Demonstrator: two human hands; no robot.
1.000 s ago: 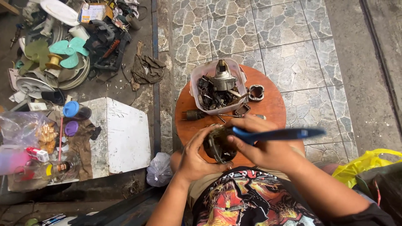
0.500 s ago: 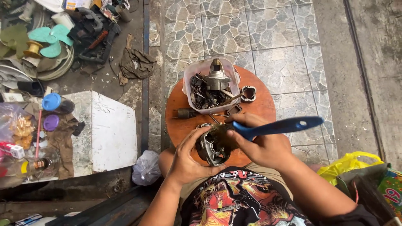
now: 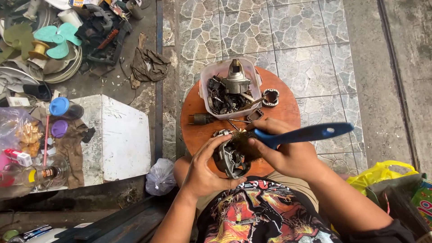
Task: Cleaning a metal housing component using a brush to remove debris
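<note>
From the head camera, the left hand (image 3: 204, 173) has its fingers wrapped around a dark metal motor housing (image 3: 229, 157), holding it just above the near edge of the round brown tabletop (image 3: 288, 110). The right hand (image 3: 288, 155) has its fingers closed on a blue-handled brush (image 3: 301, 134), whose dirty bristles press into the top of the housing. The step in hand looks like brushing grime off the housing; a next stroke would call for turning the piece in the left hand to bring up an unbrushed face while the grip on the brush stays firm.

Beyond the hands, a clear plastic tub (image 3: 204, 85) of metal parts stands on the tabletop, and a small square part (image 3: 271, 97) lies just beside it.

As for packages: a yellow plastic bag (image 3: 382, 173) sits at the right, with a green printed packet (image 3: 423, 198) beside it. A knotted clear bag (image 3: 160, 177) lies on the floor by the white box (image 3: 123, 135). At the far left are a small red and white carton (image 3: 18, 157), a bottle with a dark label (image 3: 45, 173) and a blue-lidded jar (image 3: 65, 108).
</note>
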